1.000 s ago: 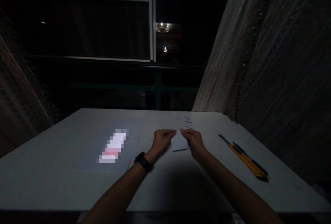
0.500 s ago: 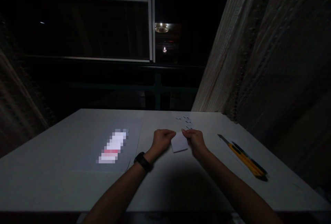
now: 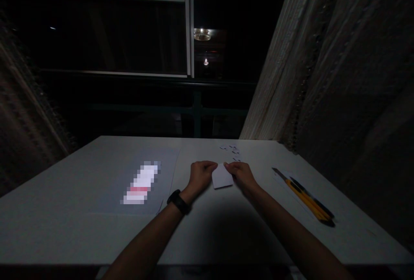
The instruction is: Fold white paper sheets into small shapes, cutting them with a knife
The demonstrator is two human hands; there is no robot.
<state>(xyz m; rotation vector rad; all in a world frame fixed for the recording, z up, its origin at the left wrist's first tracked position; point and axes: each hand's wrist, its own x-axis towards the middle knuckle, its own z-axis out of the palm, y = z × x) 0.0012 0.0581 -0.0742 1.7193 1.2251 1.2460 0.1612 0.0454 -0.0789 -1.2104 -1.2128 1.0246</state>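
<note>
A small white piece of paper (image 3: 222,178) is held just above the white table (image 3: 64,194) between both hands. My left hand (image 3: 201,175) pinches its upper left edge, fingers curled closed; a dark watch (image 3: 179,202) sits on that wrist. My right hand (image 3: 241,175) pinches the upper right edge, fingers closed too. The room is dim and the fingertips are hard to make out.
A larger sheet (image 3: 142,181) lies flat to the left. Several tiny paper scraps (image 3: 233,151) lie just beyond the hands. Yellow-and-black cutters (image 3: 307,200) rest at the right on a paper. Curtains (image 3: 339,77) hang at right; a dark window is behind.
Both hands and the paper have shifted slightly left and away; the paper's tilt changed a little. Nothing else moved.
</note>
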